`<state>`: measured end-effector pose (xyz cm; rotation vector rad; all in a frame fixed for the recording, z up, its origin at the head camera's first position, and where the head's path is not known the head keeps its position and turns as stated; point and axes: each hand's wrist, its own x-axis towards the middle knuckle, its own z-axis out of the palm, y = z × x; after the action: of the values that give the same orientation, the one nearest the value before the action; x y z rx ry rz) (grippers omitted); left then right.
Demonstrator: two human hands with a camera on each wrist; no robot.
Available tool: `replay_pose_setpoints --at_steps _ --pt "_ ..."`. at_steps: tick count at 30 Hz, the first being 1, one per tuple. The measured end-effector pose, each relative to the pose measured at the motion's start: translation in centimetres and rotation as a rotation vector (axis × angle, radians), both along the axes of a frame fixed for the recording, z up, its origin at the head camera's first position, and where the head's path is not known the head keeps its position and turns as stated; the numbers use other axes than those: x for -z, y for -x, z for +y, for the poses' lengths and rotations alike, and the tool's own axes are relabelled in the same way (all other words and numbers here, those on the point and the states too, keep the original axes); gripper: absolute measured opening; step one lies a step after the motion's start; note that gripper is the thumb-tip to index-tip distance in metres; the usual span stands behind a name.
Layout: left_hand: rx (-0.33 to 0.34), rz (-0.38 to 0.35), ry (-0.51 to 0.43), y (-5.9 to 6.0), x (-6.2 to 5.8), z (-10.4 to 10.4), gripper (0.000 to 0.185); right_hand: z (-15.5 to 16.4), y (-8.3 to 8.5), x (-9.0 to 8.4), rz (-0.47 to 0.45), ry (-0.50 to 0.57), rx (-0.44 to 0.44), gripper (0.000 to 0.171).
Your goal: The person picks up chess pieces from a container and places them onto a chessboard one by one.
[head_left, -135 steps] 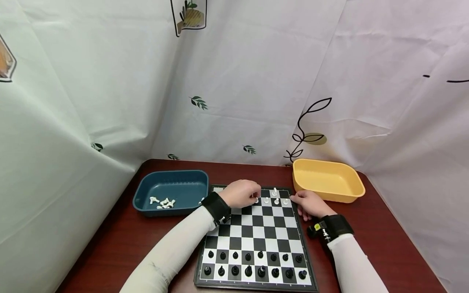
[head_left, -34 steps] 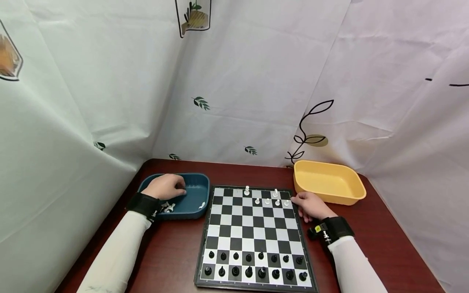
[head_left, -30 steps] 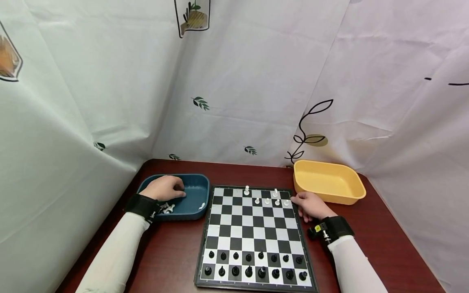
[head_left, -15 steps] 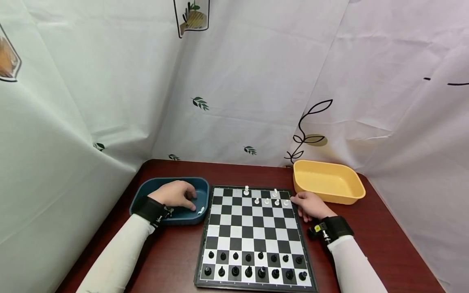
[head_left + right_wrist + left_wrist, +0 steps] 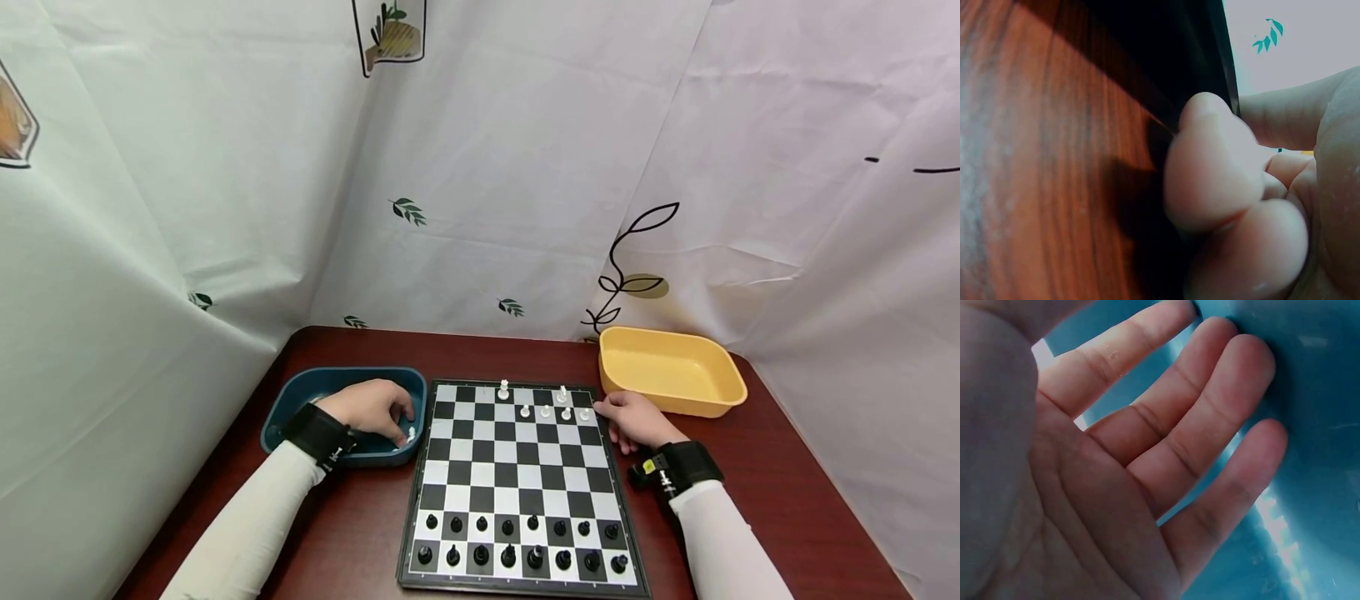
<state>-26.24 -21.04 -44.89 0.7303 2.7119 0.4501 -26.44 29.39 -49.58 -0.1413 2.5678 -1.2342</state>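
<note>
In the head view my left hand [image 5: 371, 408] reaches down into the blue tray [image 5: 341, 372], its thumb and index fingertips right at a small white chess piece [image 5: 411, 433] by the tray's right end. I cannot tell whether they pinch it. The left wrist view shows the other fingers [image 5: 1210, 406] gently bent against the blue plastic, with no piece in sight. My right hand [image 5: 637, 417] pinches the right edge of the chessboard [image 5: 517, 454] near its far corner. In the right wrist view, its fingers [image 5: 1213, 169] bunch at the board's dark side, close over the wood.
Several white pawns [image 5: 545, 412] stand near the board's far right, with two taller white pieces [image 5: 503, 389] behind. Two rows of black pieces [image 5: 508, 556] fill the near end. A yellow tray [image 5: 667, 367] sits at the back right of the brown table [image 5: 360, 533].
My left hand has come off the board into the blue tray, then slid right and nearer to the white piece. The tray has shifted slightly toward me. The right hand stays put.
</note>
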Motion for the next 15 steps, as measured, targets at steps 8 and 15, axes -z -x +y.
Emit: replay_pose_setpoints --at_steps 8,15 --pt "0.040 0.011 -0.028 0.03 -0.14 0.25 0.023 0.08 0.11 0.05 0.001 -0.005 -0.005 0.039" --pt "0.044 0.001 -0.031 0.01 -0.16 0.43 0.026 0.12 0.13 0.06 0.001 -0.006 -0.006 0.040"
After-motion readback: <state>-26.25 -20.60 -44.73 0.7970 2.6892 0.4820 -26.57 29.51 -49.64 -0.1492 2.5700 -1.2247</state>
